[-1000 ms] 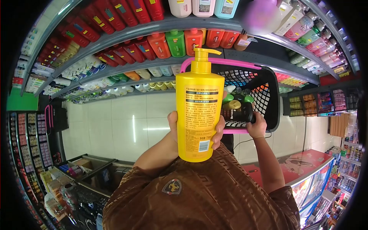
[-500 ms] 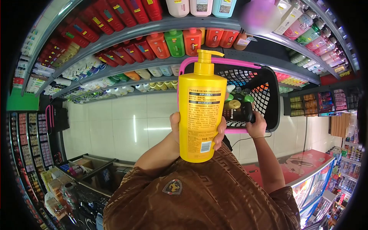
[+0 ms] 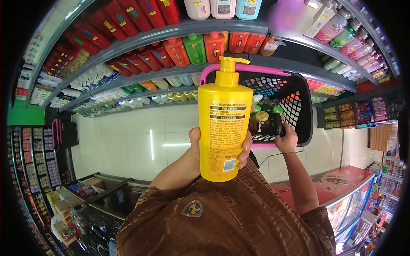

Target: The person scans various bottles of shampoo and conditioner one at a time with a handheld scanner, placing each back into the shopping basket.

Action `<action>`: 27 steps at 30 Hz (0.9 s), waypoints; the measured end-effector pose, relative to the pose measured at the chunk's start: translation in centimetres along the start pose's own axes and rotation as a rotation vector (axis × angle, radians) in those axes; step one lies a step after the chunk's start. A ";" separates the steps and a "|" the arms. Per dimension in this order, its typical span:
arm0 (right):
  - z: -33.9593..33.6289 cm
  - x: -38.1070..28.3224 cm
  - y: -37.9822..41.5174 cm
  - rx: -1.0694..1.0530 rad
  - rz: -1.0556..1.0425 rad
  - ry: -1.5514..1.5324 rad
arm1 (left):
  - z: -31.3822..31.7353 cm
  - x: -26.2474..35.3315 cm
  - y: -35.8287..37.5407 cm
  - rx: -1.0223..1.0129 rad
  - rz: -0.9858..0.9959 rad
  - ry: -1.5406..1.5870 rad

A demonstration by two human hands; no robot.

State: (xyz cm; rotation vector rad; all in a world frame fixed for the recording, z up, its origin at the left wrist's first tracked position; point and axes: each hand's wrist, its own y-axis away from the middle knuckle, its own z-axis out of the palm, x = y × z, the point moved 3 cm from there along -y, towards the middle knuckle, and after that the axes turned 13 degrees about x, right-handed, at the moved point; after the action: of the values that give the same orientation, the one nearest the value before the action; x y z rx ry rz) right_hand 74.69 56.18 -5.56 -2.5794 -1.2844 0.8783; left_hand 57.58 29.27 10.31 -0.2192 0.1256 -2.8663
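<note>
My left hand (image 3: 194, 146) is wrapped round a large yellow pump bottle (image 3: 224, 128), held upright in front of my chest. Its back label, with Chinese print and a barcode near the bottom, faces me; the pump spout points right. My right hand (image 3: 288, 140) is closed on a black barcode scanner (image 3: 277, 124), whose thin cord trails off below. Behind both stands a black shopping basket (image 3: 306, 121) with a pink rim. Several bottles, some with green caps (image 3: 277, 109), lie in it, partly hidden by the yellow bottle and the scanner.
Shelves ahead carry red bottles (image 3: 139, 15), a green bottle (image 3: 195, 49) and pale bottles (image 3: 197, 8). Tiled floor (image 3: 128, 141) lies beneath. A red-topped freezer (image 3: 337, 181) stands at right, dark crates (image 3: 102, 187) at lower left, and another black basket (image 3: 68, 132) at far left.
Almost nothing differs. The yellow bottle sits very slightly lower in view, and both hands keep their hold.
</note>
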 end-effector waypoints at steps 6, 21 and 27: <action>0.0 -0.1 0.0 -0.001 0.021 0.010 | -0.2 0.1 0.4 -0.006 0.013 -0.014; 0.2 0.1 0.1 -0.013 0.034 0.031 | 0.0 0.2 1.5 0.008 0.026 -0.038; 0.2 0.4 0.3 0.014 -0.017 0.015 | -0.1 0.1 1.6 0.005 0.040 -0.038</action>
State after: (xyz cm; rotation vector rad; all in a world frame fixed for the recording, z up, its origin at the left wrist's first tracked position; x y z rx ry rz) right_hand 74.91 56.27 -6.01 -2.5554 -1.2893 0.8598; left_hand 57.87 27.72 10.06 -0.2673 0.1146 -2.8207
